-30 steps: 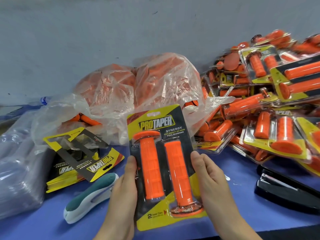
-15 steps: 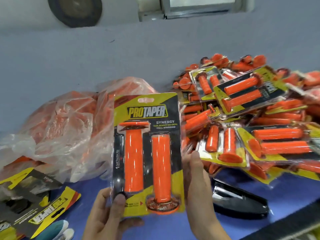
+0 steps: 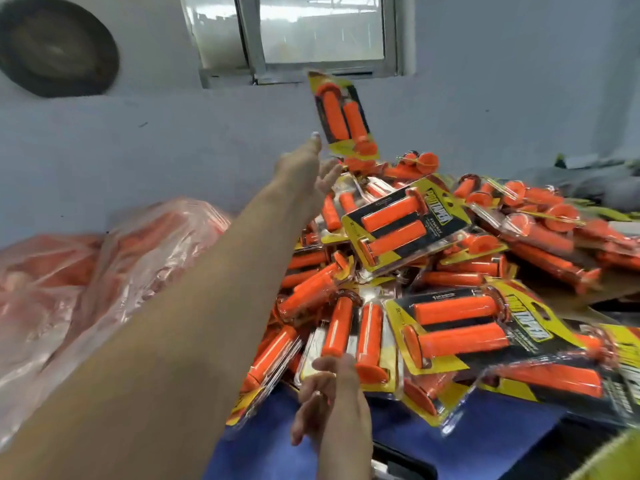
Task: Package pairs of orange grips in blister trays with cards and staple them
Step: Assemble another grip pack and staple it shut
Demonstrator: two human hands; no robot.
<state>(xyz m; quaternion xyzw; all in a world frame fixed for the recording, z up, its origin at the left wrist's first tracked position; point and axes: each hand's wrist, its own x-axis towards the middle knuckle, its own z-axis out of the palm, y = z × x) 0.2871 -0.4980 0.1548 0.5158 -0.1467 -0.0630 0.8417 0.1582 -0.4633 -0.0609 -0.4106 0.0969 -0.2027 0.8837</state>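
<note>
The pack (image 3: 341,116) hangs airborne, long axis near upright, just beyond the left hand (image 3: 301,171), fingers (image 3: 311,147) released, above the pile's (image 3: 412,230) far side; the right hand (image 3: 332,410), relaxed and empty, lies nearer, well short of it

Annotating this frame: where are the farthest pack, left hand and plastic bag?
Farthest pack (image 3: 332,114): head view, left grip.
Left hand (image 3: 303,169): head view, hand's middle.
Plastic bag (image 3: 114,271): head view, crinkled front.

The finished pack (image 3: 341,116) is no longer held between both hands; it is now above the far end of the pile (image 3: 450,292), seemingly in mid-air. The left hand (image 3: 304,168) now stretches toward it, fingers open. The right hand (image 3: 334,403) has dropped low, empty.
</note>
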